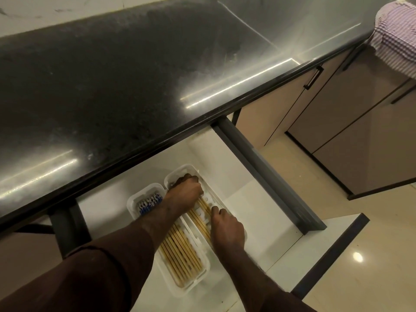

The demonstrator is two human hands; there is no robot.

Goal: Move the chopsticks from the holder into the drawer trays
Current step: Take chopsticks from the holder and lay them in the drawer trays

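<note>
Left tray (144, 194) at 7 o'clock already lying full of chopsticks (180, 255). Your left hand (188, 191) and right hand (227, 230) are pressing chopsticks into right tray (186, 171); grips curled, closure unclear. Holder not showing; worktop (112, 86) bare.

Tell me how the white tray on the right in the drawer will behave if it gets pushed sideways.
The right tray looks like thin white plastic, so probably light. It sits on the drawer's smooth white floor and would likely slide rather than tip. The chopsticks lie loose along it and may shift or rattle. It lies close beside the left tray, which a leftward push could nudge.
</note>
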